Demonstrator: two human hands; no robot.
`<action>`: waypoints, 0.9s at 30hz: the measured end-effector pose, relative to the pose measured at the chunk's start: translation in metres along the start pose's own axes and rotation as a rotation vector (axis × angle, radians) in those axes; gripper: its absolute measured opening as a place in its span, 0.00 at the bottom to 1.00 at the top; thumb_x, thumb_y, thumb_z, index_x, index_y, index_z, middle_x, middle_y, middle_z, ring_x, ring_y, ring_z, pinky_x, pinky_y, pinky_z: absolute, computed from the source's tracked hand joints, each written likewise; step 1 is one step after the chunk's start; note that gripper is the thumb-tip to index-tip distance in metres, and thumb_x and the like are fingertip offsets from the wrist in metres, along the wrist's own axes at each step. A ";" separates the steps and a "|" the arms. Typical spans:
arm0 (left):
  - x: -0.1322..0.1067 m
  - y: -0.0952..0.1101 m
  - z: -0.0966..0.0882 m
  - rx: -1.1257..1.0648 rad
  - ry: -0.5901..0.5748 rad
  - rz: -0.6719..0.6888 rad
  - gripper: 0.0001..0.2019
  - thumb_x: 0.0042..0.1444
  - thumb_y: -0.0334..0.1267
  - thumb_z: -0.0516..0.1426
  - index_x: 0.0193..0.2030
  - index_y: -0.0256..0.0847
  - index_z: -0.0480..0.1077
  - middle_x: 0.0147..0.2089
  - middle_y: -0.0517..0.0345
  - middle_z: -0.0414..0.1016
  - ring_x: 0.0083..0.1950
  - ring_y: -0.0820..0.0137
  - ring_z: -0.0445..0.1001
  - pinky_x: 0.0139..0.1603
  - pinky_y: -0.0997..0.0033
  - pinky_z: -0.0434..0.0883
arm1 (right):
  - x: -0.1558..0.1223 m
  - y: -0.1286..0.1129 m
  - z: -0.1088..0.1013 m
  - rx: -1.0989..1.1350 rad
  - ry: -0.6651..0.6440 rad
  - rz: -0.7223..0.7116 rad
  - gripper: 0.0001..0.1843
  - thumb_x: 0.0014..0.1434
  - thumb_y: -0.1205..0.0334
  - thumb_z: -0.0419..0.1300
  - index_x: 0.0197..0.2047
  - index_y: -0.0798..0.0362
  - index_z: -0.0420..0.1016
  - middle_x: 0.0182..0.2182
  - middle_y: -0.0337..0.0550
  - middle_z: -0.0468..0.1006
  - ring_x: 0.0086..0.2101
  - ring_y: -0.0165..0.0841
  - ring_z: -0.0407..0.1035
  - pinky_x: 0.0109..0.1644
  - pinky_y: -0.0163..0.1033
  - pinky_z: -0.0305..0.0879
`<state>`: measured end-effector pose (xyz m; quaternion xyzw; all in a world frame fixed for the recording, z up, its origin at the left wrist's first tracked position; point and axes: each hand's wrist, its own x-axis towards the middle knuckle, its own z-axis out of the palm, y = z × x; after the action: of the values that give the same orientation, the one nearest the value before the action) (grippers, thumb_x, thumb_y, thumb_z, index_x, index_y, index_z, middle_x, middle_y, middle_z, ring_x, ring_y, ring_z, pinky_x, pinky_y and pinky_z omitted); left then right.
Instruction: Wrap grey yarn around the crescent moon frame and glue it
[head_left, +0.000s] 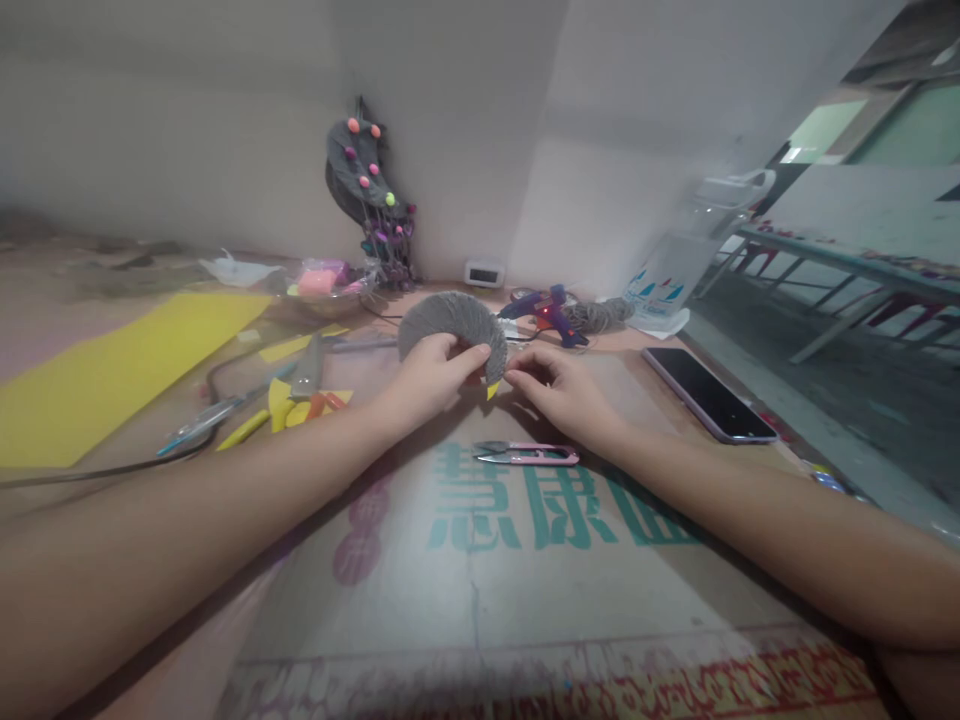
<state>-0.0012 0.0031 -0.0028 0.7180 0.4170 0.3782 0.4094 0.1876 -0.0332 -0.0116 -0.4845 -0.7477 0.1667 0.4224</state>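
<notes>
A crescent shape wrapped in grey yarn (457, 318) is held up over the board in the middle. My left hand (439, 375) grips its inner curve, thumb on the near side, fingers mostly hidden behind. A bit of yellow (493, 390) sticks out at the crescent's lower right tip. Beside that tip, my right hand (555, 385) is closed in a pinch; anything between its fingertips is too small to make out. Pink-handled thread snips (529, 455) lie on the board just below both hands.
A purple glue gun (551, 312) with a red light and a yarn ball (604, 315) lie behind my right hand. A phone (709, 393) and a plastic bottle (679, 250) stand right. Yellow sheet (120, 375) and tools (281, 405) lie left. A decorated crescent (360, 180) is against the wall.
</notes>
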 end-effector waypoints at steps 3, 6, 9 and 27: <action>0.000 0.000 0.000 -0.001 -0.003 0.012 0.16 0.59 0.47 0.55 0.26 0.38 0.69 0.28 0.56 0.72 0.33 0.68 0.70 0.39 0.67 0.64 | 0.000 0.001 0.000 -0.004 -0.003 0.011 0.06 0.59 0.60 0.59 0.33 0.52 0.75 0.31 0.40 0.78 0.32 0.32 0.69 0.38 0.38 0.64; 0.000 -0.001 0.000 -0.012 -0.010 0.003 0.16 0.59 0.48 0.55 0.26 0.38 0.69 0.28 0.56 0.72 0.32 0.68 0.69 0.38 0.67 0.64 | 0.000 0.002 0.000 -0.004 -0.008 0.017 0.06 0.59 0.60 0.59 0.34 0.52 0.75 0.31 0.41 0.78 0.33 0.33 0.69 0.39 0.39 0.65; 0.000 -0.002 0.000 -0.015 -0.006 0.001 0.17 0.59 0.50 0.56 0.27 0.38 0.69 0.28 0.56 0.72 0.32 0.67 0.70 0.37 0.67 0.64 | 0.000 0.003 0.001 0.009 -0.010 0.011 0.06 0.60 0.60 0.59 0.34 0.52 0.75 0.31 0.41 0.78 0.33 0.33 0.70 0.40 0.40 0.65; -0.001 0.001 0.000 -0.024 -0.048 0.045 0.17 0.59 0.49 0.56 0.26 0.39 0.69 0.27 0.58 0.71 0.31 0.68 0.69 0.35 0.69 0.64 | 0.000 0.003 -0.002 0.068 -0.079 -0.015 0.12 0.64 0.56 0.55 0.34 0.52 0.74 0.31 0.40 0.76 0.34 0.34 0.69 0.40 0.39 0.64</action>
<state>-0.0012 0.0014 -0.0024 0.7310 0.3861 0.3748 0.4196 0.1906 -0.0320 -0.0126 -0.4571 -0.7614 0.2078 0.4100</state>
